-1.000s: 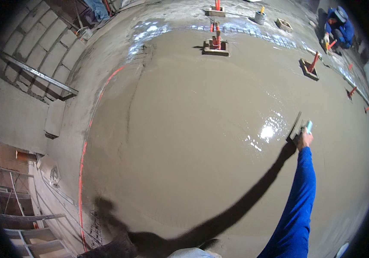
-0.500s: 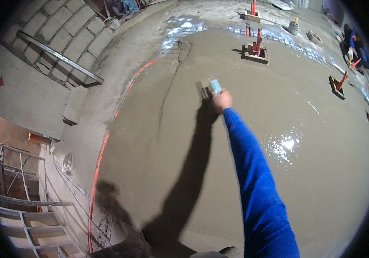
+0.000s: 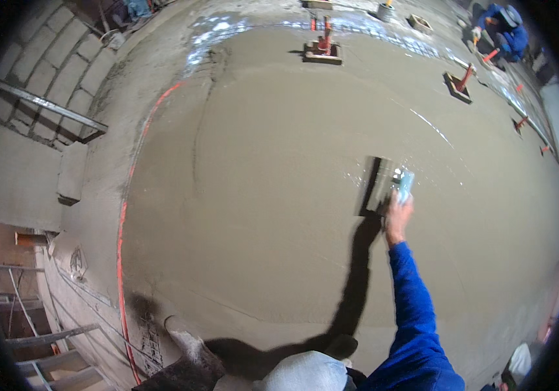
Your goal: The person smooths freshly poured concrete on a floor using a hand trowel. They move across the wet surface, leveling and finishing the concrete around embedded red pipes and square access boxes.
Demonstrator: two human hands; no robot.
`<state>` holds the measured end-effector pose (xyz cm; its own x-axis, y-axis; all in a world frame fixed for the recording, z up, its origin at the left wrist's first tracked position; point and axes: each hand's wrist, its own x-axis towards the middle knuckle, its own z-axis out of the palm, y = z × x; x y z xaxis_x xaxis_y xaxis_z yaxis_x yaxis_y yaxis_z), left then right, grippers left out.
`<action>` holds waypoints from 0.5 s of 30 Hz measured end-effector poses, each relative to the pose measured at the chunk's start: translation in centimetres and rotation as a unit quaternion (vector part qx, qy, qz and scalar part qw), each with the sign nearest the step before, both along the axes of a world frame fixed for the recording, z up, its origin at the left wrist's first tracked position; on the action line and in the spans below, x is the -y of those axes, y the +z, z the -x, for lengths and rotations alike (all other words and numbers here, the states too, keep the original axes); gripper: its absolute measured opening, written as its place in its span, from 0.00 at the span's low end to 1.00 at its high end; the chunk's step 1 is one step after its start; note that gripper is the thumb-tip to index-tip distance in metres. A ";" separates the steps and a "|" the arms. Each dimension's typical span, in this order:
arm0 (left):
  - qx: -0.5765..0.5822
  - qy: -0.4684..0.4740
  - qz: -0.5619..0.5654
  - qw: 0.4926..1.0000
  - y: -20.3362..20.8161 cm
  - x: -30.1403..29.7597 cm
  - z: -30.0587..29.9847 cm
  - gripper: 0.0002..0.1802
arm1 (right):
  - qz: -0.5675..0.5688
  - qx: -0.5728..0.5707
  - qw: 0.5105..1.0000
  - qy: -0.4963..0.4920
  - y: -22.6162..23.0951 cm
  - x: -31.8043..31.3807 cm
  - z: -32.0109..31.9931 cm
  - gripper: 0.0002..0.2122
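Plainly, a flat rectangular trowel [image 3: 385,187] with a light-blue handle [image 3: 407,185] is gripped by the bare right hand [image 3: 398,216], its fingers [image 3: 401,201] closed around the handle. The trowel is held over a broad sheet of smooth, wet grey concrete [image 3: 260,163], right of the middle of the view; its outline is slightly blurred, and whether the whole blade is touching the surface cannot be told. The arm is covered by a bright blue sleeve [image 3: 413,293], and a long dark shadow [image 3: 357,267] is thrown across the concrete beside it. The state of the left hand's fingers cannot be told, since that hand is left outside the view.

On the left, the concrete is bordered by a thin red-orange line [image 3: 121,260]. Farther off, red upright pipes [image 3: 325,42] are enclosed by a square wooden frame [image 3: 323,60], and a slanted red pipe [image 3: 466,77] is surrounded by a second dark-sided frame [image 3: 455,90] to the right. At the upper right, a crouching person in blue [image 3: 515,40] is seen, well apart from the trowel.
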<state>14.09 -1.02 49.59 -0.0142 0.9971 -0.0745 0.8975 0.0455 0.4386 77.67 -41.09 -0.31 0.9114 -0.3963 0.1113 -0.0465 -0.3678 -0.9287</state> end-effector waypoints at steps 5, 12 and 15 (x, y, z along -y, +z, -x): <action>0.078 -0.016 0.009 0.997 0.0 -0.4 -2.5 0.20 | 0.021 -0.062 0.955 -0.289 -0.7 24.2 8.9 0.11; -0.204 -0.445 -0.087 0.868 0.4 -1.6 -7.5 0.17 | -0.042 -0.131 0.950 -0.281 -3.4 24.7 11.3 0.12; -0.192 -0.439 -0.041 0.877 -2.2 -2.2 -8.7 0.16 | 0.018 -0.139 0.977 -0.161 -3.8 17.0 6.9 0.16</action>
<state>22.79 1.14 47.35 0.7532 0.6381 -0.1595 0.6531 -0.7543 0.0665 70.76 -58.14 -4.14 0.7377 -0.6672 -0.1029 -0.4131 -0.3256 -0.8505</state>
